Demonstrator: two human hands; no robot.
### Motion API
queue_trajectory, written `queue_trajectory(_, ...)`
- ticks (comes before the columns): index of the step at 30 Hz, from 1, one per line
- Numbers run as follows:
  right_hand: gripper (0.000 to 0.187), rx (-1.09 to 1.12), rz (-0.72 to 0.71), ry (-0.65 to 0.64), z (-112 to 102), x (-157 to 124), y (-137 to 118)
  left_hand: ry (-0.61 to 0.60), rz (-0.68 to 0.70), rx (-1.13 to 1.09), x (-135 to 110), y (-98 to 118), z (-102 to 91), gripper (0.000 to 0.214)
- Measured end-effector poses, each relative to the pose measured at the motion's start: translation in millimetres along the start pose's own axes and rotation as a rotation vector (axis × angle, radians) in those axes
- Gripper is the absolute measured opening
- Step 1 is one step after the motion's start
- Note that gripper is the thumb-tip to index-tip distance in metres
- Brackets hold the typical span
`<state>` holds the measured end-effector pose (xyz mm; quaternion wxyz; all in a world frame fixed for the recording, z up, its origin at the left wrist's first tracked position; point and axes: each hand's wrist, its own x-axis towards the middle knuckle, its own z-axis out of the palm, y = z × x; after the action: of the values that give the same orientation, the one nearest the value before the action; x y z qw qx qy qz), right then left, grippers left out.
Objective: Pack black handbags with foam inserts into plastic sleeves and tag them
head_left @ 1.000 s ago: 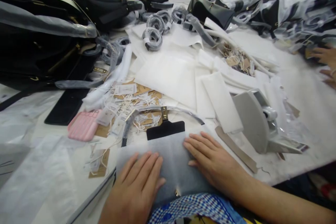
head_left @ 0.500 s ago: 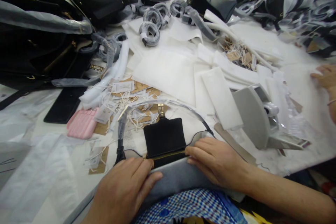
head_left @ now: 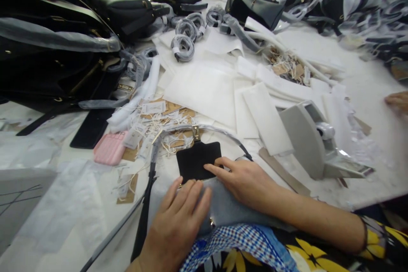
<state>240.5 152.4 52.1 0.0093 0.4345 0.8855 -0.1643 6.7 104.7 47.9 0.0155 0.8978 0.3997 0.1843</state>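
Note:
A small black bag lies at the near table edge, its flap with a gold clasp pointing away from me. Its lower part is covered by a grey translucent wrapping sheet. My left hand lies flat on the sheet, fingers stretched out and close together. My right hand rests on the sheet's upper edge, fingers extended, fingertips touching the black flap. The bag's wrapped strap arcs around the flap.
A grey tape dispenser stands to the right. White foam sheets, paper tags with strings and a pink case lie beyond. Black handbags pile up at left. Another person's hand shows at the right edge.
The sheet first covered most of the bag, then was drawn toward me, exposing the flap. Now both hands have shifted forward and flattened, the sheet again covering the bag up to the flap.

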Motion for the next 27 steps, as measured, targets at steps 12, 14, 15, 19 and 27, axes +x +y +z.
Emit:
queue_trajectory(12, 0.046, 0.164, 0.012, 0.189, 7.8, -5.8, 3.5, -0.270, -0.004, -0.069, -28.2, 16.1, 6.8, 0.067)
queue_trajectory(14, 0.039, 0.259, -0.013, 0.248, 0.4, 3.7, 6.5, -0.269, -0.014, -0.074, -27.8, 15.7, 9.5, 0.065)
queue_trajectory(15, 0.033, 0.299, -0.013, 0.269, -4.9, 12.2, 7.4, -0.270, -0.016, -0.073, -27.4, 15.8, 10.3, 0.065)
queue_trajectory(19, 0.021, 0.346, 0.131, 0.255, -26.8, 63.3, 4.6, -0.300, -0.020, -0.058, -25.3, 17.9, 9.8, 0.065)
queue_trajectory(27, 0.031, 0.523, 0.128, 0.257, -31.7, 54.8, -20.5, -0.213, -0.027, -0.108, -25.9, 17.1, 8.4, 0.067)
